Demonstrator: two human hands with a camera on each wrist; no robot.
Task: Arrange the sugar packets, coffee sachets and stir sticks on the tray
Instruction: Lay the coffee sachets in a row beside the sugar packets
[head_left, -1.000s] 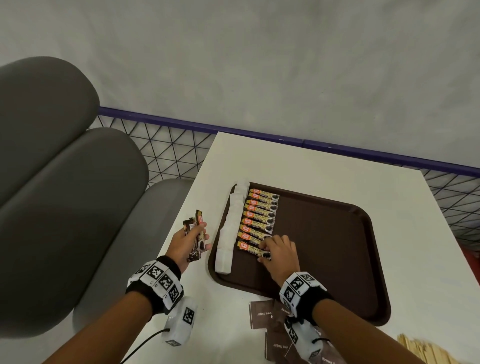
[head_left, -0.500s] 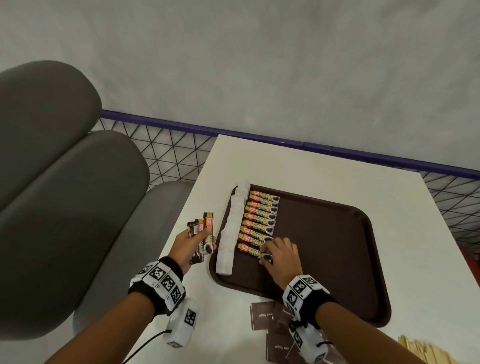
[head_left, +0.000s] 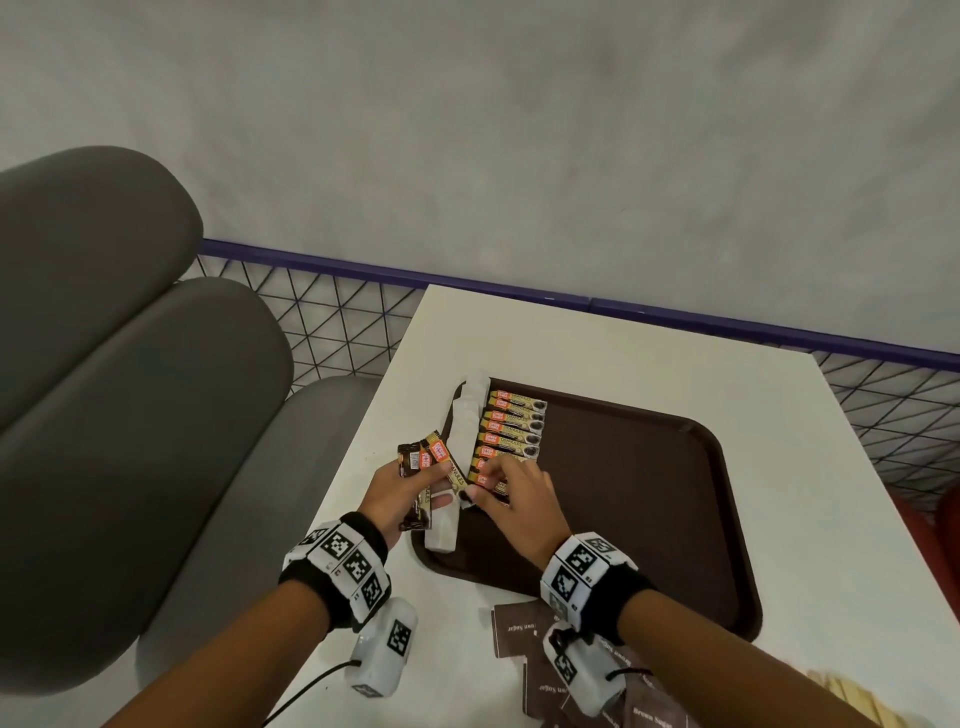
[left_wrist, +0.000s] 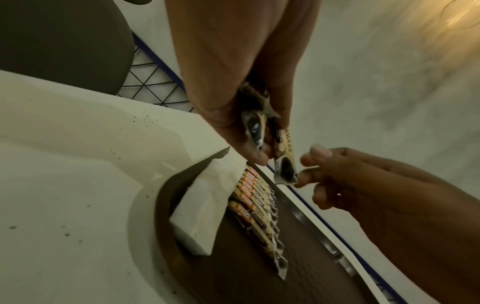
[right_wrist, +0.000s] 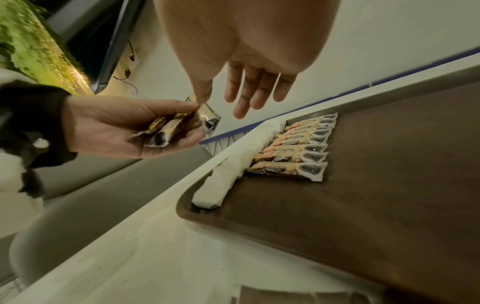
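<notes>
A: From the head?
B: The left hand (head_left: 400, 491) grips a fan of gold-and-brown coffee sachets (head_left: 422, 457) beside the dark brown plastic tray (head_left: 675, 519).
A: And the wrists?
B: The right hand (left_wrist: 345, 181) pinches one sachet's (left_wrist: 285, 162) end; a sachet row (right_wrist: 298, 152) lies on the tray.

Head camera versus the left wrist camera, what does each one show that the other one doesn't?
Only the head view shows the brown sugar packets and stir sticks lying on the table off the tray. Only the left wrist view shows the right hand pinching the tip of one sachet. Both show the left hand gripping spare sachets, the sachet row and the white packets on the tray.
</notes>
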